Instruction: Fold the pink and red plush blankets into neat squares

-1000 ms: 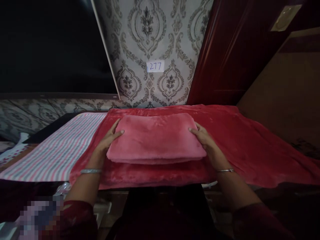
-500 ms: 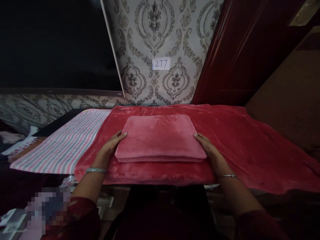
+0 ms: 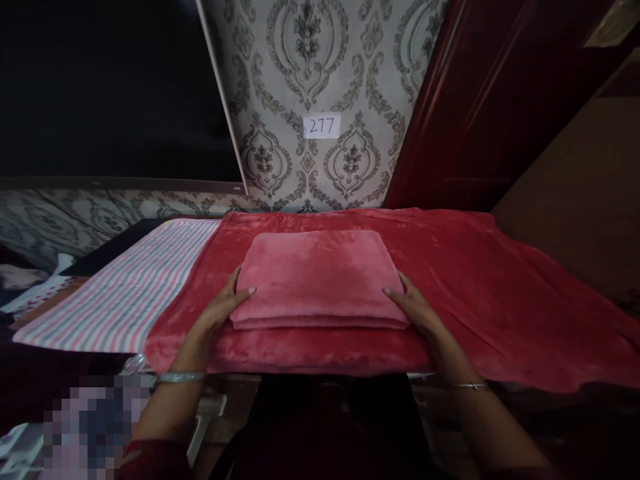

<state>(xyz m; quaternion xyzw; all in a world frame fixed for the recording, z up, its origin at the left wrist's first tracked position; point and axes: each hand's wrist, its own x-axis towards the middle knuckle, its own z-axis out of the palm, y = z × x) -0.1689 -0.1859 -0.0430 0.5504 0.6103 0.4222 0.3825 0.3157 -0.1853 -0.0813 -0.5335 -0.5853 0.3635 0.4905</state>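
head view: left hand (image 3: 225,305) and right hand (image 3: 416,307) hold the sides of the folded pink cloth (image 3: 315,270), which lies on the red blanket (image 3: 460,280).
each thumb sits on top. if one side gets pulled harder, the soft layers could slide apart and the folds go crooked; a hard push could wrinkle the blanket below. most fingers are hidden beside or under the cloth, so i can't tell how tight they squeeze. the blanket's right end is cut off, and a patch at the bottom left is all blurry squares.
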